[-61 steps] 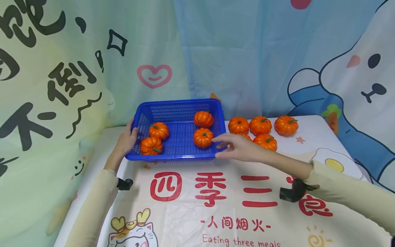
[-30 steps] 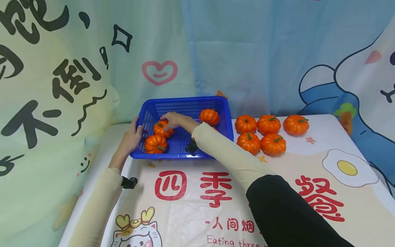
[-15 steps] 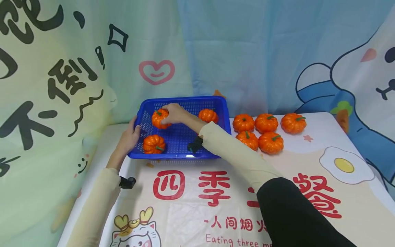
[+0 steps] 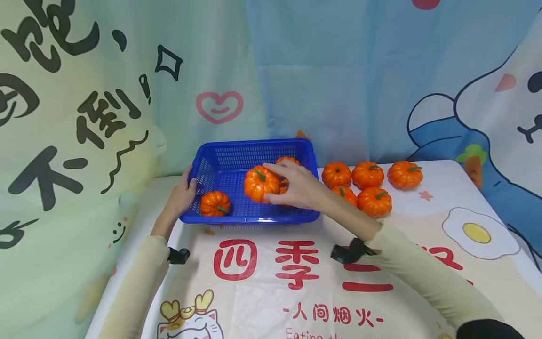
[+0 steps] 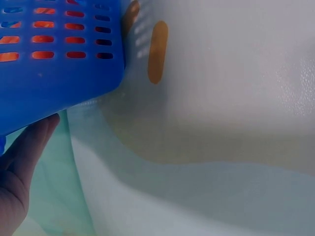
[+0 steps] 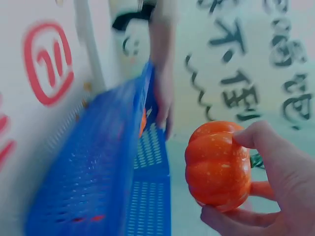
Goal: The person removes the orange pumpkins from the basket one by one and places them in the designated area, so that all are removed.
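Observation:
My right hand [image 4: 296,185] pinches a small orange pumpkin [image 4: 256,184] with a green stem, above the middle of the blue plastic basket [image 4: 250,220]. In the right wrist view, the thumb lies on one side of the pumpkin [image 6: 216,164] and fingers on the other. My left hand [image 4: 181,195] rests against the basket's left end, its fingers fairly straight along the outer wall [image 5: 54,81]. Inside the basket, another pumpkin [image 4: 215,203] sits at the front left. A further pumpkin [image 4: 288,160] is at the right rear, and one more is mostly hidden by my right hand.
Several pumpkins stand on the table right of the basket, among them a front one [image 4: 374,202] and a rear right one [image 4: 405,175]. A printed cloth [image 4: 267,263] covers the table. Behind the basket hangs a printed curtain [image 4: 313,94].
My right hand reached into the basket's left part, took hold of the rear-left pumpkin, lifted it and moved it right. My left hand stays at the basket's left end.

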{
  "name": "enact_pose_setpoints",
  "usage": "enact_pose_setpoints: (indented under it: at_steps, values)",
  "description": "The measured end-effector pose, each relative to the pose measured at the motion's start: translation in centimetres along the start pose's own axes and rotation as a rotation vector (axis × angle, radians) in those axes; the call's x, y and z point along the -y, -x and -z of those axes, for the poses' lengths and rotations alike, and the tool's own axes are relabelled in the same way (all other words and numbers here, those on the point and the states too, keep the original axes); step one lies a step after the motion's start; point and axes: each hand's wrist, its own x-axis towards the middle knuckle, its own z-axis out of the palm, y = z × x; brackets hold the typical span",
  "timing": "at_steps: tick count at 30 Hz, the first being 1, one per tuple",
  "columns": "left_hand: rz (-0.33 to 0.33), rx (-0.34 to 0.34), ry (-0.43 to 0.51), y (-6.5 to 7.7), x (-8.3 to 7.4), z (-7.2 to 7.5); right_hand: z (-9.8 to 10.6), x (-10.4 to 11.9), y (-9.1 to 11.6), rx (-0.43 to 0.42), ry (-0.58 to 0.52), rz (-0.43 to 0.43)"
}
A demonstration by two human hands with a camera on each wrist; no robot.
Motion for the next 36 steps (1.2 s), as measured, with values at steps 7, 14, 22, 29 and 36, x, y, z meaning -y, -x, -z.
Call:
enact_pose_setpoints:
  at_steps: [7,14,22,29,36]
  values:
    - [0.009,-0.004,0.004,0.2,0.4,0.3,1.9,-1.7,8.7,-0.046,-0.067,-0.073]
    - [0.014,0.012,0.001,0.5,0.5,0.4,2.7,-2.7,13.6,-0.040,-0.175,-0.202]
    - [0.010,0.003,0.002,0.2,0.5,0.2,3.2,-3.7,15.6,-0.077,-0.155,-0.208]
    - [0.007,0.000,0.004,0.2,0.1,0.4,4.4,-5.4,17.3,-0.094,-0.088,-0.266]
    - [0.009,0.009,-0.003,0.2,-0.2,0.1,6.3,-8.2,18.6,-0.101,-0.033,-0.363]
